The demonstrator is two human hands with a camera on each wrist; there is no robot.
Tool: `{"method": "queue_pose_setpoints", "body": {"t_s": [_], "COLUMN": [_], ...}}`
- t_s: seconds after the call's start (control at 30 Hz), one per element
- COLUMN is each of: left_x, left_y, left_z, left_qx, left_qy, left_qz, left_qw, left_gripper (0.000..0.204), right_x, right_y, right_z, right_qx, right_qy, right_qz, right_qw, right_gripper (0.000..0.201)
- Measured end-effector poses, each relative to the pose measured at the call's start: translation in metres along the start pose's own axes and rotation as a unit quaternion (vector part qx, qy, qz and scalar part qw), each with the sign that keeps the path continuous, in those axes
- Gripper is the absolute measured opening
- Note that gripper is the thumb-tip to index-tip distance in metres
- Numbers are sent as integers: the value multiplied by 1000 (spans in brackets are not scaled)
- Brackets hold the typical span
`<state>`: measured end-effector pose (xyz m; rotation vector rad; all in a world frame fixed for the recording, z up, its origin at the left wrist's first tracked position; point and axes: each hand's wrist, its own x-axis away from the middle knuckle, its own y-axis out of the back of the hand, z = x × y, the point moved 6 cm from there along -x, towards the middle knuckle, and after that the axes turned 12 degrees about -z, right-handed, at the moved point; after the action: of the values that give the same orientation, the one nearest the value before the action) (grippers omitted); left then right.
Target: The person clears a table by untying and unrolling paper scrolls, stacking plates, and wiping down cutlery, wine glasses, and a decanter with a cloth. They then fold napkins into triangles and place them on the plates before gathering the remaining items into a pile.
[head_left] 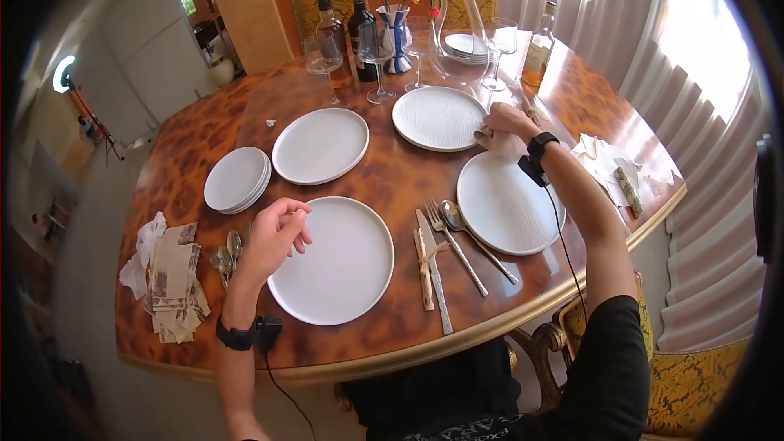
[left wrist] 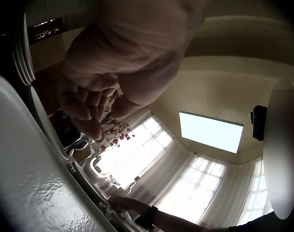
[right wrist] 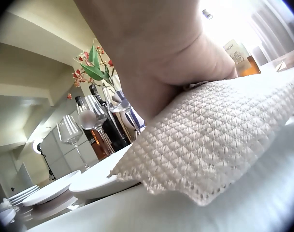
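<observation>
Cloth (right wrist: 205, 140): where's it sitting on your feed?

Under the right hand (head_left: 513, 120), by the far edge of the right plate (head_left: 510, 208). I see it drop from the fingers back toward the wrist, over that plate. Touching it? Can't tell.

Long axis?

I can't call it; the hand hides part. Right wrist view gives me a pale, textured sheet, one corner pointing down.

Nearer hand, and fingers?

Right, it's the one on the cloth: fingers curled, pinching the upper part by my read, tips hidden. Arm stretched forward past the right plate, hand angled down.

Other one?

Left hand (head_left: 282, 229), well apart: above the near plate (head_left: 335, 269) at its left side, fingers loosely bent, holding nothing.

Around?

I've got the far plate (head_left: 438, 117) just beside the cloth, knife (head_left: 436, 282) and fork (head_left: 461, 251) between near and right plates, wine glass (head_left: 501, 37) beyond the right hand.
</observation>
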<state>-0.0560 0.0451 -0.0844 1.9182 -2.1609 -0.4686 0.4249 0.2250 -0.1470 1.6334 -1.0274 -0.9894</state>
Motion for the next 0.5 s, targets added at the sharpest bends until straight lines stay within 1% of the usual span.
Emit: {"method": "queue_pose_setpoints", "body": {"t_s": [0.03,0.07,0.1,0.13,0.17,0.2,0.23,0.27,0.33,0.37,0.4,0.43,0.47,0.5], "left_x": [-2,-4,-4,0,3,10,18,26,43,49,56,62,64,66], "left_y": [-13,-24,-39,-55,-68,-86,-103,-118,-143,-151,-157,-162,-163,-165], "left_z": [-9,-14,-23,-30,-33,-39,-42,-43,-46,-43,-43,-42,-41,-40], "left_qx": [-62,-62,-129,-192,-187,-212,-236,-249,-245,-243,-276,-309,-309,-354], "left_qy": [-23,-19,-82,-144,-137,-168,-199,-244,-279,-270,-307,-344,-339,-336], "left_qz": [23,27,53,77,80,113,144,152,192,193,185,178,180,191], "left_qw": [998,998,987,968,969,956,940,925,909,912,892,869,870,852], "left_gripper": [24,24,25,26,26,26,26,24,22,22,22,22,22,25], "right_x": [7,15,13,32,63,94,117,139,196,221,243,261,276,286], "right_y": [12,12,-8,10,53,89,97,103,127,140,149,152,154,154], "right_z": [-11,-26,-41,-39,-18,7,9,10,34,56,78,101,121,140], "right_qx": [-59,-115,-45,-90,-85,-81,-101,-122,-212,-244,-276,-285,-294,-306], "right_qy": [-127,-251,-117,-111,-94,-77,-87,-97,-195,-201,-208,-195,-183,-167], "right_qz": [-37,-71,-69,-41,-24,-7,-26,-45,-85,-78,-74,-80,-87,-80], "right_qw": [989,959,990,989,992,994,991,987,954,945,936,935,934,934], "right_gripper": [34,32,28,39,38,36,33,30,26,29,32,28,25,23]}}
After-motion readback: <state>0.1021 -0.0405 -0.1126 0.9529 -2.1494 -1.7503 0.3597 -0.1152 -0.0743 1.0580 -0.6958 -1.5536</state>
